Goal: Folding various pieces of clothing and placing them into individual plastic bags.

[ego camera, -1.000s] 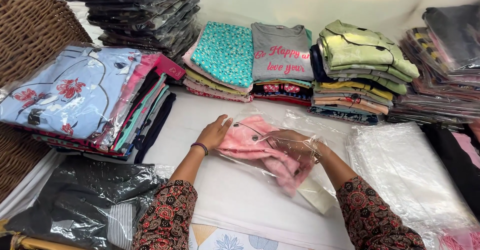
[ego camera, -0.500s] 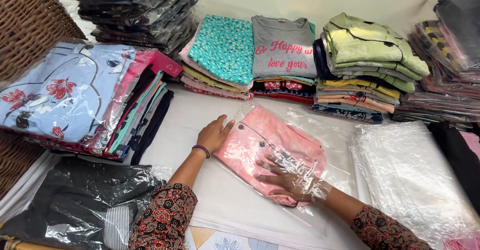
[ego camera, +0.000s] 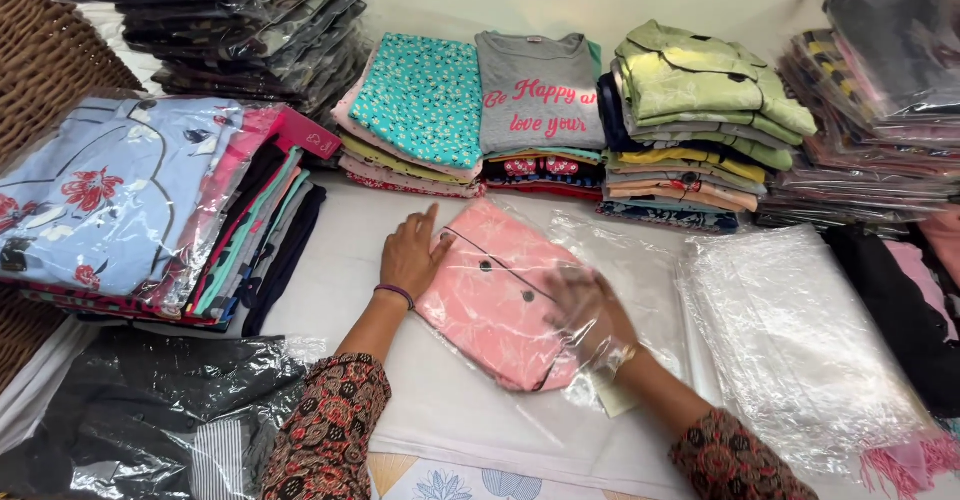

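Note:
A folded pink garment with dark buttons lies on the white table inside a clear plastic bag. My left hand rests flat on the garment's left edge, fingers spread, a thin band around the wrist. My right hand is inside the plastic bag, lying on the garment's right part under the film. Both arms wear dark patterned sleeves.
Stacks of folded clothes line the back. Bagged garments lean at the left, and dark bagged packs are piled behind them. A heap of clear bags lies at right. A wicker basket stands far left.
The pink garment went from bunched and partly out of the bag to lying flat inside it. My right hand slid into the bag along with it; my left hand stayed at the left edge.

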